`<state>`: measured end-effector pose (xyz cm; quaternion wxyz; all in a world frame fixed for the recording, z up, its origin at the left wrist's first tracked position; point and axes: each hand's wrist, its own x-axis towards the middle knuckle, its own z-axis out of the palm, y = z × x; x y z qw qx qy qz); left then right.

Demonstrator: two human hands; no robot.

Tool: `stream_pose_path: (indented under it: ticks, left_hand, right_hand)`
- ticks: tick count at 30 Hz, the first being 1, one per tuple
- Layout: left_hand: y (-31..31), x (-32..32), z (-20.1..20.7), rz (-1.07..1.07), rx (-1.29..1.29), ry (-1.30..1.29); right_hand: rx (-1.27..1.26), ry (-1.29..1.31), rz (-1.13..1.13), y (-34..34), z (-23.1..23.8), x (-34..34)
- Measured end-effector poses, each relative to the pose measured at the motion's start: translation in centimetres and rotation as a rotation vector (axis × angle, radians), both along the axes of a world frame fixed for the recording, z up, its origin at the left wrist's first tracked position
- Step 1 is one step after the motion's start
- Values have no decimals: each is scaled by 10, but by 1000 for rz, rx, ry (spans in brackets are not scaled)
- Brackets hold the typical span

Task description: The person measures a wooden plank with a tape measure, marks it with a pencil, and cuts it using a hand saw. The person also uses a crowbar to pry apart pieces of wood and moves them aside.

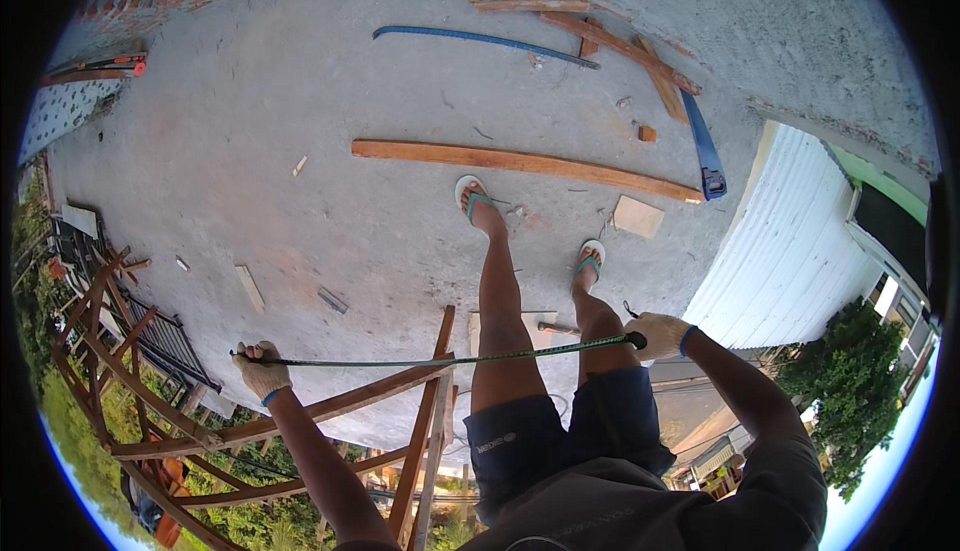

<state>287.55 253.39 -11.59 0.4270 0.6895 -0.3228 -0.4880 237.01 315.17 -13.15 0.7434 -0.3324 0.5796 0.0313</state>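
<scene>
A green tape measure (480,356) with dark marks along its blade stretches between my hands, across the front of my legs, sagging slightly. My left hand (262,369), in a pale glove with a blue cuff, is closed on the thin end at the left. On the right, my gloved right hand (661,336) grips the other end, where a dark round part and a small black loop stick out. My palms hide the rest of both ends. Beyond my feet lies a long wooden beam (520,161) on the concrete floor (250,151).
A blue handsaw (704,151) leans by several wood offcuts (630,51) near the wall. A curved blue bar (480,39) lies farther off. Wooden framing (330,406) rises at the lower left. An orange-handled tool (557,328) rests near my legs, and white corrugated sheeting (770,251) stands right.
</scene>
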Motion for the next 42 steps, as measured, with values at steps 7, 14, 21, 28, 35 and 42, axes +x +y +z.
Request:
stream_pose_path:
  ticks: [7, 14, 21, 28, 35, 42]
  left_hand:
    - [58, 34, -44, -80, 129, 92]
    - [198, -43, -81, -191, 434, 219]
    - [385, -151, -206, -885, 605, -79]
    - [391, -246, -344, -1398, -22, -871]
    - [333, -343, -436, -1511, -397, -1071]
    - [317, -405, -520, -1753, -548, -1254]
  right_hand:
    - [13, 49, 17, 146, 14, -6]
    - [-41, 127, -164, 197, 3, -31]
    - [-185, 246, -195, 93, -111, -70]
    - [-173, 265, -103, 19, -263, -114]
    - [-305, 357, -96, 10, -398, -150]
    - [-524, 441, -176, 54, -477, -189]
